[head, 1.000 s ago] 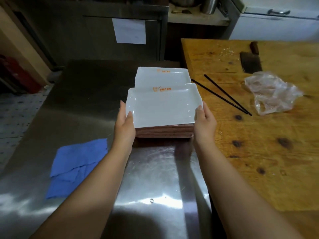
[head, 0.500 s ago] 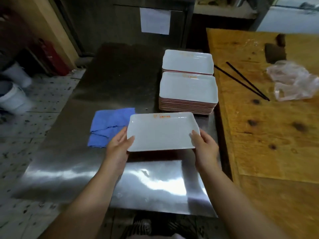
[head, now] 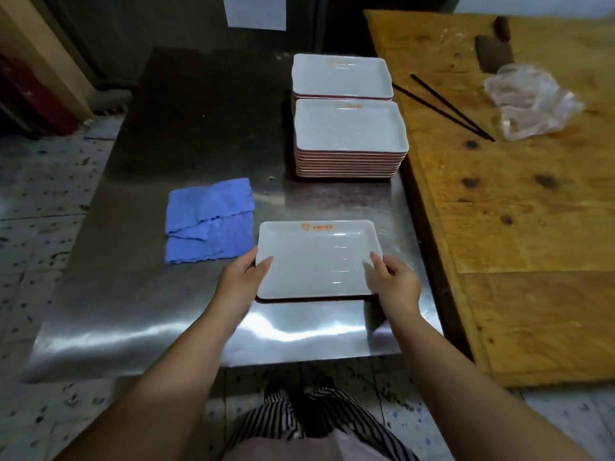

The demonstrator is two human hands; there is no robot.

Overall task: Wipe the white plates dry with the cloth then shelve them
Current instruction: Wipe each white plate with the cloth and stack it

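The left hand [head: 240,283] and right hand [head: 396,286] each grip a short end of 1 white rectangular plate [head: 317,259], thumbs curled over its rim, low over the steel table [head: 159,307]. Just left of the plate lies the folded blue cloth [head: 210,221]. Beyond the plate stand 2 plate stacks [head: 349,141]. Right of the plate, on the wooden table [head: 519,211], lie 2 black chopsticks [head: 446,108].

Both hands have carried the top plate [head: 317,257] off the stack [head: 349,161] toward the person.
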